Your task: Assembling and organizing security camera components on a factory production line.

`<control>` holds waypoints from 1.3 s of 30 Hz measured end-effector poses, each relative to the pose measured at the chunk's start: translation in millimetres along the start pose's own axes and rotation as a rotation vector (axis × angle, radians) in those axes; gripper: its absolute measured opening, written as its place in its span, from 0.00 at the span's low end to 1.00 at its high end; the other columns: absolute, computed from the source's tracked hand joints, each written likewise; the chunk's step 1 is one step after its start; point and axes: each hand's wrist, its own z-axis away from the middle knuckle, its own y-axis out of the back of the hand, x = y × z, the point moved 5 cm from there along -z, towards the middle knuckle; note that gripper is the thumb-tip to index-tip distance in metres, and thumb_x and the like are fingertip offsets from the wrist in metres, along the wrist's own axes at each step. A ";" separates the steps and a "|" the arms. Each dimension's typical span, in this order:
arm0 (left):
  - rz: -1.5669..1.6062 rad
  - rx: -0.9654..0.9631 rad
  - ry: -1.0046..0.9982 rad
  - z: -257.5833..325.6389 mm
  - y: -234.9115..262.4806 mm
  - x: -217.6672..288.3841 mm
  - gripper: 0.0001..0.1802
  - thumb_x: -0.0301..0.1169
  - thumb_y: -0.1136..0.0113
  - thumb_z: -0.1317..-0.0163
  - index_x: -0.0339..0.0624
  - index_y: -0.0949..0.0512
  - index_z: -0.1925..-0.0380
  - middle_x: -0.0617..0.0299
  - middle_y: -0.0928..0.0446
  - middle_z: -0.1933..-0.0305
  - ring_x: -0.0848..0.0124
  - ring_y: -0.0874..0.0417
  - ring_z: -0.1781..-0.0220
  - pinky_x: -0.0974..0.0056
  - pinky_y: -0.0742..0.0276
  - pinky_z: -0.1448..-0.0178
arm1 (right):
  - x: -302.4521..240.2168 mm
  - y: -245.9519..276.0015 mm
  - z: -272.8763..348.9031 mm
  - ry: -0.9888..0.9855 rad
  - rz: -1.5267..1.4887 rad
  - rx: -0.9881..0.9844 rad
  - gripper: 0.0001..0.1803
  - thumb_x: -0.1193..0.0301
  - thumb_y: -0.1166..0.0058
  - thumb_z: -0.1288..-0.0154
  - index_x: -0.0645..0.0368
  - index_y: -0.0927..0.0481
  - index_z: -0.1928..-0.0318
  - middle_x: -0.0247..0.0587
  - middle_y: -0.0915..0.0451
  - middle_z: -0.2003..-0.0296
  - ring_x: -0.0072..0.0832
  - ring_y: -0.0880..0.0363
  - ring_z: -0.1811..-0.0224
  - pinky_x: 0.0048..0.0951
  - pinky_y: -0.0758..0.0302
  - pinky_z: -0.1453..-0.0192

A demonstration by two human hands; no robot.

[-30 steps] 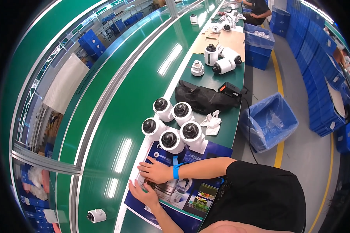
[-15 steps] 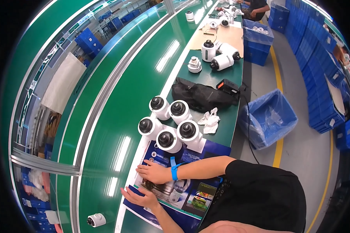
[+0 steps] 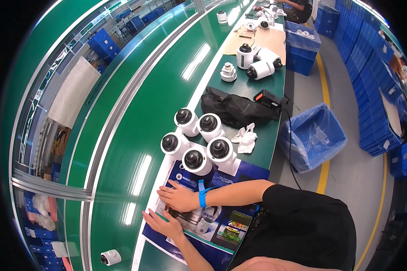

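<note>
Both hands lie flat with fingers spread on the printed blue box (image 3: 221, 226) at the near edge of the desk (image 3: 257, 135) — right hand (image 3: 180, 198) on its far-left part, left hand (image 3: 163, 224) nearer its left edge — its long side running left to right.

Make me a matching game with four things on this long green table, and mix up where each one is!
Things:
1. flat dark-blue printed cardboard box
2. crumpled white cloth
3. black fabric bag
4. five white dome cameras

Places:
A. just beyond the flat box
B. under both hands
C. behind the cloth, beside a black power brick
D. right of the camera cluster

Pairs: 1-B, 2-D, 3-C, 4-A
</note>
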 end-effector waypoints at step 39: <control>-0.080 -0.014 0.121 -2.3 1.8 1.2 0.30 0.47 0.59 0.29 0.42 0.38 0.33 0.52 0.49 0.24 0.49 0.52 0.23 0.36 0.55 0.28 | 4.5 22.6 1.0 -0.113 -0.107 0.160 0.30 0.58 0.48 0.40 0.57 0.30 0.38 0.51 0.41 0.31 0.45 0.46 0.27 0.64 0.54 0.29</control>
